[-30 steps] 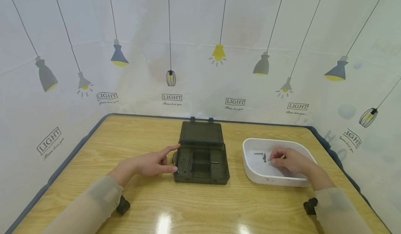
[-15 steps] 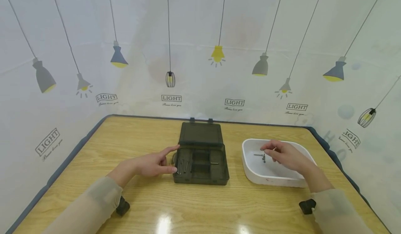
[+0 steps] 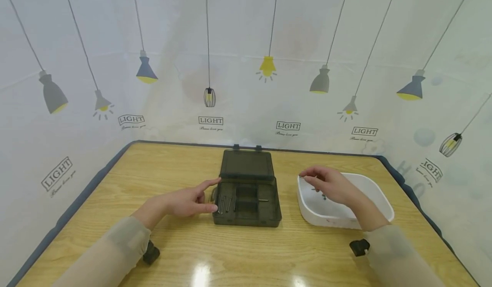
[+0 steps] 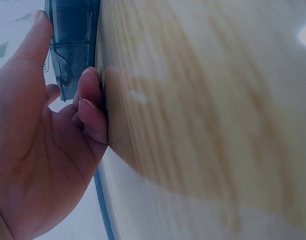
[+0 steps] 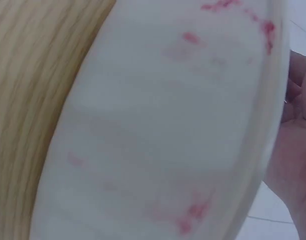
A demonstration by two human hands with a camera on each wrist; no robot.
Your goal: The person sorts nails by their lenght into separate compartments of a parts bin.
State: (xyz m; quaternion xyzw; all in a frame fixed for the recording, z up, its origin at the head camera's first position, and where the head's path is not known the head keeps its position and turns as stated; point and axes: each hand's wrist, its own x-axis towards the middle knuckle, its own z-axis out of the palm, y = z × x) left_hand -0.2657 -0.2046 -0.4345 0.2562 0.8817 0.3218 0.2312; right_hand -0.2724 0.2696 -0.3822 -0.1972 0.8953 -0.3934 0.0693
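A dark translucent compartment box (image 3: 246, 218) lies with its lid (image 3: 247, 163) raised back. Several long screws (image 3: 222, 203) are in its left compartment, and a single screw (image 3: 263, 200) lies in the right one. My left hand (image 3: 184, 200) touches the box's left side with outstretched index finger and thumb; its other fingers are curled. Above the left rim of a white tray (image 3: 378, 193), my right hand (image 3: 334, 184) pinches a small screw (image 3: 301, 176) between thumb and fingertips. A few more screws (image 3: 324, 196) in the tray are partly hidden by this hand.
The box and tray stand apart on a wood-grain table (image 3: 246, 253). A white backdrop (image 3: 246, 30) with printed lamps surrounds the table's back and sides. Reddish marks (image 5: 195, 210) stain the tray's outer wall in the right wrist view.
My right hand has lifted from inside the tray with the small screw and moved left to the tray's left rim. The left hand and box have stayed in place.
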